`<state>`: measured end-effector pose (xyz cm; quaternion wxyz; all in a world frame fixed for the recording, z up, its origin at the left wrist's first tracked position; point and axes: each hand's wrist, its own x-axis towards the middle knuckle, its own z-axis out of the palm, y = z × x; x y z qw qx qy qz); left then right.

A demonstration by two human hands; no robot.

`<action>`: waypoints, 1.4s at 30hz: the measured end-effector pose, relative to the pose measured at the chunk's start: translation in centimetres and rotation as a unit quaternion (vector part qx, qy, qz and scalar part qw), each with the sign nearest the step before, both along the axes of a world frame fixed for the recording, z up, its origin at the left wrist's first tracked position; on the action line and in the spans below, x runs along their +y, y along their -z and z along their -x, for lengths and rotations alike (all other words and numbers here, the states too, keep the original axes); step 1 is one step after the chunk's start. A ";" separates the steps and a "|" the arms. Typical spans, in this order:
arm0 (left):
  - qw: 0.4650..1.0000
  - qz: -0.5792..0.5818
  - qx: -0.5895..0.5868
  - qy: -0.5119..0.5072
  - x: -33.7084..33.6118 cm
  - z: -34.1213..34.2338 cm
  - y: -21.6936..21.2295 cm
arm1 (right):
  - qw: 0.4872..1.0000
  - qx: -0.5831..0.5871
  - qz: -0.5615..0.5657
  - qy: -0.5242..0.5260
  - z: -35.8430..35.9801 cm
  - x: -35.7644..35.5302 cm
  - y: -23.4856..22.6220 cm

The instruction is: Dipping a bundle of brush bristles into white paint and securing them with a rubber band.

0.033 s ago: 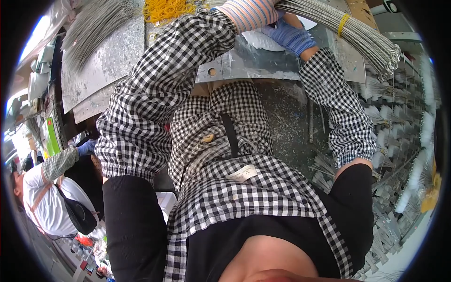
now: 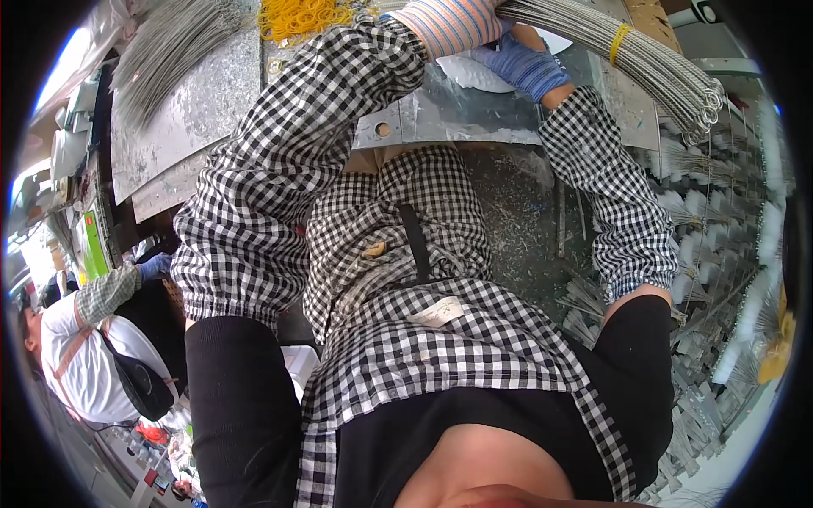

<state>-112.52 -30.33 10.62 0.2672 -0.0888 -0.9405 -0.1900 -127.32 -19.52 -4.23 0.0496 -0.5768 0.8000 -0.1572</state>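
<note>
My left hand (image 2: 457, 25), in a striped knit glove, crosses rightward at the top edge, which cuts off its fingers. It meets the near end of a thick bundle of twisted metal wires (image 2: 656, 76); its grip is hidden. Small loops finish the bundle's right end, and a yellow rubber band (image 2: 621, 44) circles it. Just below, my right hand (image 2: 529, 69) wears a blue knit glove that leaves some finger skin bare. Its fingers bend in under the left hand, closed, and whatever they hold is hidden. Beneath lies a white sheet-like piece (image 2: 474, 74) on the metal worktop (image 2: 440, 114).
Yellow rubber bands (image 2: 296, 19) lie in a heap at the upper left, beside loose thin grey wires (image 2: 169, 55). White-bristled wire brushes (image 2: 699, 216) fill the right side. A co-worker (image 2: 102, 364) is at the far left. The worktop's near edge has a round hole (image 2: 383, 129).
</note>
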 end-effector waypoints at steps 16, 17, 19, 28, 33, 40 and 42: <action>0.998 -0.056 0.018 0.006 1.0 0.2 0.2 | 0.999 -0.005 -0.037 0.025 -2.4 2.0 -3.5; 0.998 -0.055 0.018 0.005 0.9 0.2 0.1 | 0.999 -0.005 -0.035 0.024 -2.6 2.0 -3.8; 0.997 -0.075 0.015 -0.005 0.9 0.1 0.2 | 0.999 -0.018 -0.004 0.034 -3.1 2.3 -4.0; 0.998 -0.061 -0.002 -0.028 -0.5 -0.9 -1.6 | 0.997 -0.074 0.038 0.009 -5.0 1.2 -8.1; 0.995 0.058 -0.049 -0.065 -0.8 -4.4 -4.4 | 0.980 -0.122 0.155 -0.020 -7.0 2.9 -8.0; 0.866 0.453 -0.160 -0.141 -3.3 -12.4 -12.3 | 0.919 -0.334 0.209 0.033 -5.6 8.1 -10.2; 0.773 0.549 -0.285 -0.138 -3.3 -11.9 -11.7 | 0.912 -0.329 0.243 0.040 -5.9 7.7 -11.2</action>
